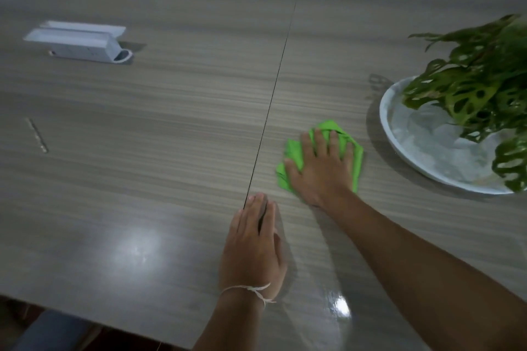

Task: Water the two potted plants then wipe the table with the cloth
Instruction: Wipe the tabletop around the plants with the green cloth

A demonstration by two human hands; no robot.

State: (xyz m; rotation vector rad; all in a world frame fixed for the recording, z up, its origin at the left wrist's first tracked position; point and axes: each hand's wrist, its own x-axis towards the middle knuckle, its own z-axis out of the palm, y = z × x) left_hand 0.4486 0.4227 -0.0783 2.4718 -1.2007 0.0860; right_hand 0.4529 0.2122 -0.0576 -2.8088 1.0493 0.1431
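Right hand pressing a green cloth on the bench beside a potted plant.

Head view: the right hand [320,164] lies flat with fingers spread on the crumpled green cloth [296,151], pinning it to the wood-grain bench [142,128] just right of the dark seam [271,100] between the two panels. The left hand [253,248] rests nearer the front edge, fingers straight and together, palm down on the bench, holding nothing; a thin white string [253,291] circles its wrist. Near the cloth's right stands a potted plant [479,88] with holed leaves in a wide pale dish [399,151]. Far left lies a white box [77,41].
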